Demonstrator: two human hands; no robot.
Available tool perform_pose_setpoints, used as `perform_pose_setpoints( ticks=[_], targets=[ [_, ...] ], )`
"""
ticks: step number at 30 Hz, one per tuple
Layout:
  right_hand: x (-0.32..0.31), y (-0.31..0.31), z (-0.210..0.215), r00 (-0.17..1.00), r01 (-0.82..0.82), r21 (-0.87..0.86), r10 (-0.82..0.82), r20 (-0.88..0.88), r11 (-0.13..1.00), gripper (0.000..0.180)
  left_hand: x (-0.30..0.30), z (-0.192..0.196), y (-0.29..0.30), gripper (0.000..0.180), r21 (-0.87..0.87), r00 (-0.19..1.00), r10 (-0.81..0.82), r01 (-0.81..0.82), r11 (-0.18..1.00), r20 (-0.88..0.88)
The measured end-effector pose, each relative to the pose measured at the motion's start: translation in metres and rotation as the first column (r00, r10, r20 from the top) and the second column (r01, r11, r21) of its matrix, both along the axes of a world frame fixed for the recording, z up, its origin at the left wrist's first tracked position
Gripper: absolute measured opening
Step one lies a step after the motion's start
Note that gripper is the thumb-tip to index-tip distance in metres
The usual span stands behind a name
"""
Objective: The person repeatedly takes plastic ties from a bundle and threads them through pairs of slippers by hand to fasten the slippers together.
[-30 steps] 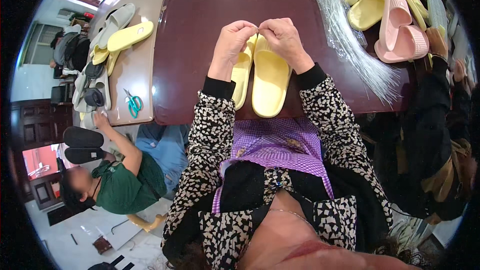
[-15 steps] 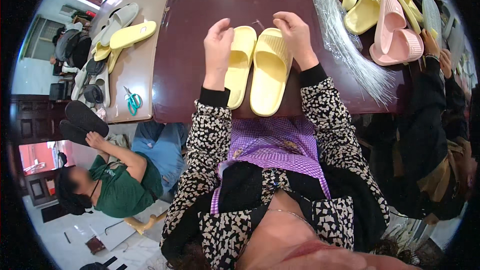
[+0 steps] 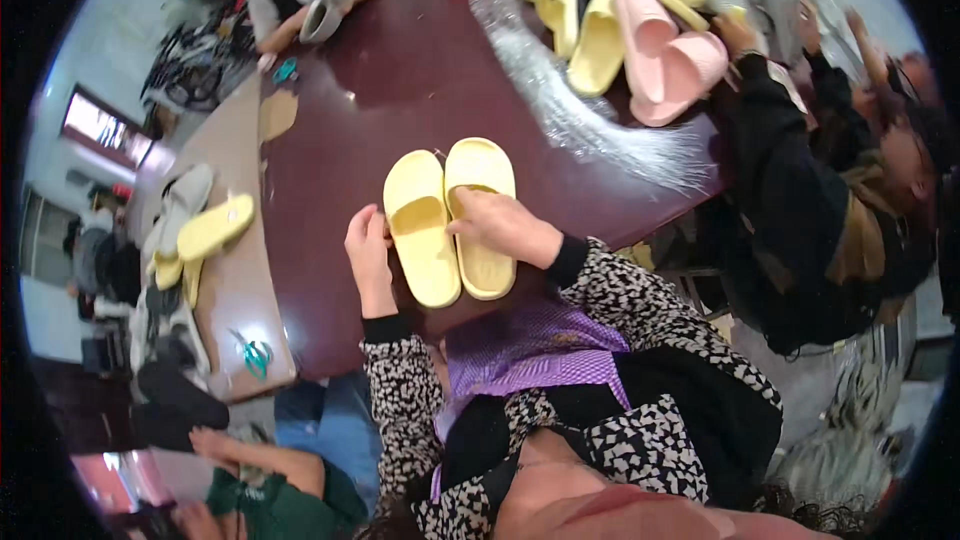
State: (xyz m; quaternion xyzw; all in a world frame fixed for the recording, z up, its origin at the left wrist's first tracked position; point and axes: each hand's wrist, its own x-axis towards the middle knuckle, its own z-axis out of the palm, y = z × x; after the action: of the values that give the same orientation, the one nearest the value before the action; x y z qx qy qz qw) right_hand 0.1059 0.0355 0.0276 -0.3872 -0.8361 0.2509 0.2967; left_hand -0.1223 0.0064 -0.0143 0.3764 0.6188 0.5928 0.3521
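Note:
A pair of yellow slippers lies side by side in front of me, soles down and toes away: the left slipper (image 3: 427, 260) and the right slipper (image 3: 478, 155). My right hand (image 3: 508, 228) reaches across the right slipper, over the foot opening behind its strap. Its thumb and fingers are apart near the slipper's inner edge. Beside the outer edge of the left slipper is my left hand (image 3: 370, 248), loosely bent, with fingers apart and nothing in it. Whether its thumb touches the slipper I cannot tell.
Clear plastic strands (image 3: 590, 130) lie across the dark red table (image 3: 340, 140). Pink slippers (image 3: 690, 80) and several yellow ones are piled beyond. Teal-handled scissors (image 3: 255, 355) and another yellow slipper (image 3: 215, 228) lie left. Co-workers sit around, one holding a grey slipper (image 3: 328, 5).
The view has turned and shifted, bringing the table's far side into sight. My right hand has come down over the right slipper; my left hand has come lower beside the left one.

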Motion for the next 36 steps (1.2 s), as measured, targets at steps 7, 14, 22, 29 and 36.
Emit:
perform_pose_setpoints(
  ticks=[7,14,22,29,36],
  targets=[
    [-0.009,0.019,-0.015,0.99,0.092,0.042,-0.096,0.104,0.995,0.031,0.012,-0.012,0.016,0.025,0.095,0.997,-0.041,0.035,0.995,0.06],
    [0.007,0.036,-0.018,0.934,0.333,0.108,-0.344,0.096,0.937,0.021,0.015,-0.021,0.008,0.021,0.123,0.999,0.035,-0.037,0.992,0.023],
    [0.25,0.197,0.175,0.538,0.012,0.765,-0.649,0.537,0.643,0.022,0.029,-0.031,0.023,0.02,0.133,1.0,-0.021,0.02,0.991,0.009],
    [0.234,0.185,0.189,0.662,0.529,0.798,-0.728,-0.177,0.287,0.019,0.019,-0.052,0.025,0.02,0.114,1.0,0.017,-0.015,0.993,-0.008],
    [0.258,0.135,0.019,0.966,0.216,0.26,-0.245,0.087,0.941,0.016,0.029,-0.05,0.026,0.02,0.106,1.0,-0.01,0.013,0.994,-0.025]
  ],
)
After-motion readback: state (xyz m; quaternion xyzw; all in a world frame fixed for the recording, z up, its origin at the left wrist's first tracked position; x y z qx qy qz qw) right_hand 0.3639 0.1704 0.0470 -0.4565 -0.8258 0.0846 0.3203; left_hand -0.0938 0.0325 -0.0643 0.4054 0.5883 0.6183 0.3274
